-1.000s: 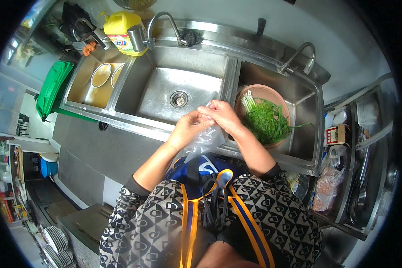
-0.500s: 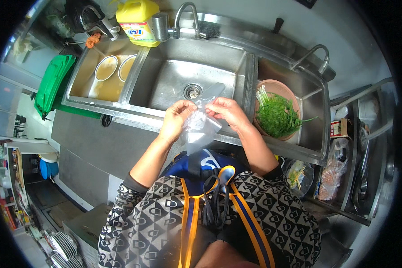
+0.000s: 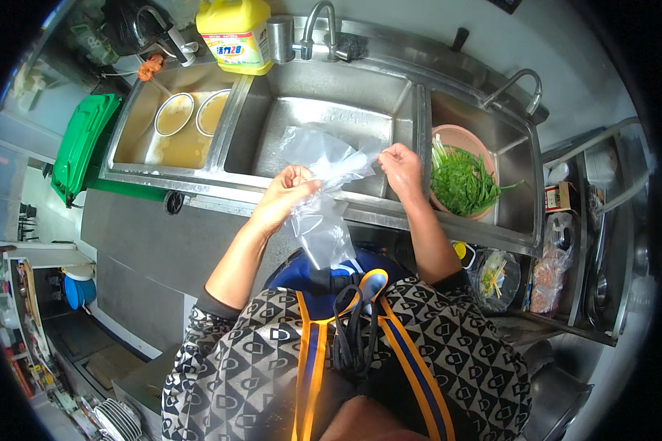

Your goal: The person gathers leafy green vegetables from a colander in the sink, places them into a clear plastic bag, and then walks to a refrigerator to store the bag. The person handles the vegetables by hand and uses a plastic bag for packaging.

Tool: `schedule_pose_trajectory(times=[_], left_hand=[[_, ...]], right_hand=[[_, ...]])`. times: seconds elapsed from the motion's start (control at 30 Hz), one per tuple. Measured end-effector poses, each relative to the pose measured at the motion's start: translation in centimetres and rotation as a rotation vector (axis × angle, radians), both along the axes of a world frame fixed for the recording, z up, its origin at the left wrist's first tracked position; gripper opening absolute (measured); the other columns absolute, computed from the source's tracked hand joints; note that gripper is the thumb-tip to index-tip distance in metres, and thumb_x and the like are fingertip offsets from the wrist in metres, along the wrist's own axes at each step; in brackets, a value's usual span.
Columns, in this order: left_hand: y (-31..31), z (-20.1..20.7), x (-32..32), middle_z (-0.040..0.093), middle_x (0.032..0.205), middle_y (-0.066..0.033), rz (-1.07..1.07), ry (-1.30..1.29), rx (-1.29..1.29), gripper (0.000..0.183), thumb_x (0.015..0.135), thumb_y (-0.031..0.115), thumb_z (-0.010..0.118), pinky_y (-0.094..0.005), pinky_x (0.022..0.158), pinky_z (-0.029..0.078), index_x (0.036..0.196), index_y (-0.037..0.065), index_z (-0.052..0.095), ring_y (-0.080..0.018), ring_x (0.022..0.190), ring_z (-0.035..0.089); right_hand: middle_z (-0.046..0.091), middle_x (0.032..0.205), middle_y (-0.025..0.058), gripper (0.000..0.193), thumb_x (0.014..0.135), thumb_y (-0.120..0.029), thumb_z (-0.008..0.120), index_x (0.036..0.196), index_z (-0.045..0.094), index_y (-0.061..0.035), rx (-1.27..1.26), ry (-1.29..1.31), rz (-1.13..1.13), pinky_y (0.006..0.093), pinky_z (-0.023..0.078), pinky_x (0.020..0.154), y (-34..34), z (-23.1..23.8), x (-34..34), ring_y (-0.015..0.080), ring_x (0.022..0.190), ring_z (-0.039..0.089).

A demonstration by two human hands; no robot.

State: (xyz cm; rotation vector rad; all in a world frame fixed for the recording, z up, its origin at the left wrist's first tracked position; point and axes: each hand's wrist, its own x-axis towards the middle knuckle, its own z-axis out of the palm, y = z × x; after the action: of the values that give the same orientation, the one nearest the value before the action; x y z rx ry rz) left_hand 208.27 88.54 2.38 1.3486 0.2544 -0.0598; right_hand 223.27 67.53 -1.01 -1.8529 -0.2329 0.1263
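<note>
From the head view, we are pinching a clear plastic bag [image 3: 322,158] between the thumb and fingers of our left hand [image 3: 281,200], while our right hand [image 3: 403,170] is gripping its right edge with bent fingers. We are spreading the bag across the front edge of the middle basin [image 3: 338,114], its lower part hanging toward our blue apron [image 3: 294,273]. To the right, we are seeing leafy greens [image 3: 460,184] lying in a pinkish bowl [image 3: 482,145].

The hands [image 3: 283,197] have parted, apparently spreading the clear bag [image 3: 322,229].
</note>
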Motion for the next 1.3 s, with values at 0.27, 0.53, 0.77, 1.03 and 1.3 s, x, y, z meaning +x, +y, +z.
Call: schedule_pose_trajectory(times=[0.27, 0.53, 0.77, 1.03, 1.3], left_hand=[[2.2, 0.1, 0.9, 0.059, 0.062, -0.0096, 0.233, 0.027, 0.783, 0.031, 0.085, 0.032, 0.058, -0.0311, 0.058, 0.045, 0.078, 0.002, 0.063, -0.0160, 0.058, 0.057], [6.3, -1.0, -0.1, 0.061, 0.065, -0.0119, 0.349, -0.352, 0.943, 0.030, 0.090, 0.024, 0.050, -0.0339, 0.061, 0.046, 0.075, 0.001, 0.062, -0.0170, 0.060, 0.057], [1.0, 4.3, 1.7, 0.064, 0.075, -0.0187, 0.000, -0.052, 0.952, 0.042, 0.088, 0.044, 0.048, -0.0386, 0.068, 0.048, 0.083, 0.007, 0.068, -0.0346, 0.073, 0.062], [2.6, 4.7, 0.4, 0.064, 0.073, -0.0167, -0.017, -0.026, 1.319, 0.035, 0.075, 0.041, 0.063, -0.0401, 0.069, 0.049, 0.084, 0.008, 0.067, -0.0334, 0.072, 0.062], [6.1, 0.6, 4.9, 0.064, 0.091, -0.0179, 0.047, 0.207, 1.491, 0.027, 0.076, 0.020, 0.057, -0.0443, 0.074, 0.051, 0.098, 0.005, 0.054, -0.0366, 0.086, 0.062]], right_hand=[[0.058, 0.067, 0.0114, 0.015, 0.075, -0.017, 0.058, 0.069, 0.053, -0.0036, -0.317, -0.382, -0.134, 0.0385, 0.043, 0.054, 1.2, 3.0, -1.7, 0.0292, 0.059, 0.056], [0.058, 0.084, 0.0156, 0.015, 0.074, -0.015, 0.059, 0.084, 0.054, -0.0047, -0.562, -0.147, -0.069, 0.0428, 0.045, 0.069, -2.0, 0.6, 0.1, 0.0336, 0.079, 0.056], [0.037, 0.133, 0.0191, 0.068, 0.066, -0.016, 0.066, 0.130, 0.042, -0.0155, -0.492, -0.757, 0.609, 0.0438, 0.027, 0.104, 3.9, 7.0, -3.8, 0.0341, 0.124, 0.036], [0.058, 0.085, 0.0087, 0.009, 0.075, -0.015, 0.059, 0.082, 0.058, -0.0104, -0.365, -0.900, 0.276, 0.0444, 0.041, 0.082, 4.4, 6.7, -1.8, 0.0294, 0.087, 0.055], [0.057, 0.080, 0.0211, 0.013, 0.088, -0.019, 0.048, 0.088, 0.053, -0.0060, -0.225, -0.667, 0.075, 0.0469, 0.045, 0.064, 6.2, 8.9, -2.3, 0.0419, 0.075, 0.056]])
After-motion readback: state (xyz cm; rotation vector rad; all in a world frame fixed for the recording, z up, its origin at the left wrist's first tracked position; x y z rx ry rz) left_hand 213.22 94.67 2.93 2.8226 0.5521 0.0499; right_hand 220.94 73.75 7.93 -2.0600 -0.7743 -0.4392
